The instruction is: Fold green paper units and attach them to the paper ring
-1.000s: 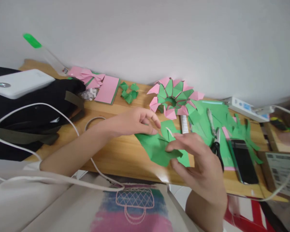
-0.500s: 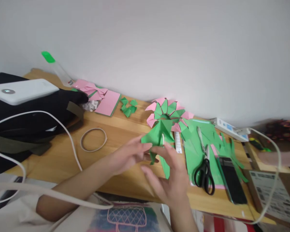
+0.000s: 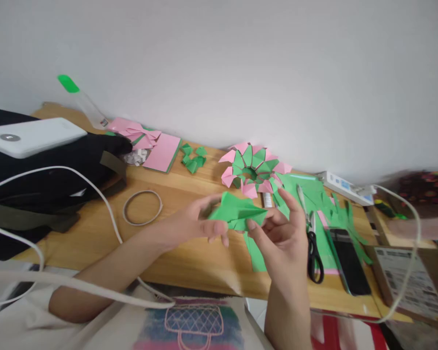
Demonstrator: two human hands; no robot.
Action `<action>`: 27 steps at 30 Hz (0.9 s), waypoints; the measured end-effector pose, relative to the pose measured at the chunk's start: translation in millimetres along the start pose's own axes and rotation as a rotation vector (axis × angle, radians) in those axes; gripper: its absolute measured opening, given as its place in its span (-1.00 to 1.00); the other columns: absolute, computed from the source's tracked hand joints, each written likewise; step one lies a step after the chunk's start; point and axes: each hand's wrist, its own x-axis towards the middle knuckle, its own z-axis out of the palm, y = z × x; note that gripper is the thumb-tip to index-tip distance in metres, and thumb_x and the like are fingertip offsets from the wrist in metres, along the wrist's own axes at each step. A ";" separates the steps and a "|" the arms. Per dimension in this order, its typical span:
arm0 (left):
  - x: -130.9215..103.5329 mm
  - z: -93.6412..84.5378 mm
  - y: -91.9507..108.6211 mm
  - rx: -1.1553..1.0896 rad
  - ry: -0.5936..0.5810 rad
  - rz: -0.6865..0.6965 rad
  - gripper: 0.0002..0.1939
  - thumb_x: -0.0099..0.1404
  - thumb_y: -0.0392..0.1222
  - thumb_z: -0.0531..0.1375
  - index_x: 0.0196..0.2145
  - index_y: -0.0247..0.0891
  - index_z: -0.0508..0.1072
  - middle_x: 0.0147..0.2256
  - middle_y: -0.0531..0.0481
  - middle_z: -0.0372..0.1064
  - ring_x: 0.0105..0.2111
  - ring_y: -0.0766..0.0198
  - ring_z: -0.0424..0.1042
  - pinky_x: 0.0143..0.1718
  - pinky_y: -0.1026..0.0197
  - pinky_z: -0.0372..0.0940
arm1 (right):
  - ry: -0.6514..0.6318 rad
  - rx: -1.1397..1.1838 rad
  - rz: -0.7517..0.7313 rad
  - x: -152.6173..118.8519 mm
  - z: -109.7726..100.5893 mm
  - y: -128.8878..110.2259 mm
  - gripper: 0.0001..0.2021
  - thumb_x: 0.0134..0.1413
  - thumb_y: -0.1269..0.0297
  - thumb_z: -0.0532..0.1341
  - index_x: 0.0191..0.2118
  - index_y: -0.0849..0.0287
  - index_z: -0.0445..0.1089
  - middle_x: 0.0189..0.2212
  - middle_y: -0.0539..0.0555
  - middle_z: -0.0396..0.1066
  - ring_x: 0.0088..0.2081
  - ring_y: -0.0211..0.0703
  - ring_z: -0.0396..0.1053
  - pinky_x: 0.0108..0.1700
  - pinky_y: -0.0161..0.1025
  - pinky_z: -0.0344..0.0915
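Note:
A folded piece of green paper (image 3: 237,210) is held up between both hands above the table. My left hand (image 3: 200,221) is closed on its left end, thumb in front. At the right end, my right hand (image 3: 282,238) pinches it between thumb and fingers, with the index finger raised. Just beyond stands a ring of folded pink and green paper (image 3: 253,167) with petal-like points. Scissors with black handles (image 3: 315,257) lie right of my right hand, on green paper sheets (image 3: 255,255).
Loose green folded pieces (image 3: 193,158), pink paper (image 3: 164,151) and a tape roll (image 3: 142,207) lie on the left. A black bag (image 3: 58,180) bears a white power bank (image 3: 32,137). A phone (image 3: 348,262), power strip (image 3: 346,188) and white cable (image 3: 419,233) are at the right.
The green paper has been turned to lie flatter and brought nearer to me. My right hand, fingers spread earlier, has moved right and now grips the paper's right end.

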 end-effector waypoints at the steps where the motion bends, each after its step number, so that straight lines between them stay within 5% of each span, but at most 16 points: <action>1: -0.4 1.3 -1.7 -0.005 0.020 0.011 -0.35 -0.10 0.08 0.47 -0.10 -0.25 0.42 -0.42 0.05 0.49 -0.48 0.32 0.46 -0.51 0.36 0.23 | 0.042 0.032 0.031 -1.0 2.7 0.7 -0.35 0.03 0.36 0.34 0.21 -0.10 0.14 -0.44 -0.12 0.27 -0.48 -0.29 0.32 -0.39 -0.26 0.40; 6: -4.1 8.9 -8.7 -0.020 0.177 0.044 -0.57 -0.02 -0.26 0.43 -0.17 -0.22 0.43 -0.33 0.03 0.56 -0.31 0.19 0.57 -0.24 0.21 0.40 | 0.127 0.182 0.094 -1.1 9.9 -0.1 -0.40 -0.01 0.34 0.37 0.15 -0.15 0.20 -0.42 -0.14 0.29 -0.58 -0.34 0.31 -0.49 -0.25 0.44; 12: -1.7 11.5 -14.3 0.012 0.151 0.129 -0.66 0.07 -0.23 0.36 -0.17 -0.28 0.45 -0.33 -0.07 0.60 -0.27 0.13 0.60 -0.27 0.20 0.42 | 0.185 0.238 0.119 -0.3 12.5 2.1 -0.45 -0.04 0.34 0.37 0.08 -0.12 0.26 -0.27 -0.07 0.40 -0.61 -0.38 0.29 -0.52 -0.24 0.45; 16: 2.7 18.9 -14.7 0.275 0.341 0.201 -0.81 0.12 -0.21 0.31 -0.27 -0.28 0.51 -0.31 -0.02 0.59 -0.30 0.20 0.56 -0.28 0.23 0.41 | 0.125 0.198 0.076 -2.9 17.4 4.4 -0.46 0.00 0.35 0.34 0.10 -0.10 0.23 -0.21 -0.03 0.41 -0.59 -0.37 0.33 -0.53 -0.25 0.42; 21: 1.0 20.0 -9.7 0.752 0.490 0.360 -0.93 0.19 -0.23 0.22 -0.40 -0.25 0.51 -0.48 0.09 0.51 -0.45 0.31 0.46 -0.45 0.32 0.27 | 0.098 -0.176 -0.305 -0.9 10.5 -1.8 -0.28 -0.01 0.47 0.31 0.26 -0.06 0.09 -0.16 0.07 0.42 -0.11 -0.07 0.46 -0.12 -0.04 0.46; 24: -3.2 18.9 -5.6 0.995 0.408 0.520 -0.84 0.22 -0.32 0.12 -0.29 -0.24 0.50 -0.39 0.07 0.56 -0.41 0.30 0.50 -0.40 0.31 0.30 | 0.041 -0.317 -0.592 5.1 2.1 -11.6 -0.17 -0.03 0.55 0.27 0.33 -0.08 -0.02 0.00 0.11 0.42 0.04 0.03 0.41 0.10 0.17 0.31; 27: -7.4 19.1 -3.5 1.150 0.301 0.599 -0.74 0.23 -0.36 0.05 -0.18 -0.22 0.46 -0.28 0.04 0.58 -0.32 0.26 0.55 -0.33 0.28 0.36 | -0.046 -0.437 -0.772 10.7 -3.1 -18.7 -0.14 -0.03 0.55 0.24 0.36 -0.10 -0.05 -0.10 0.06 0.51 -0.05 0.06 0.45 0.00 0.18 0.36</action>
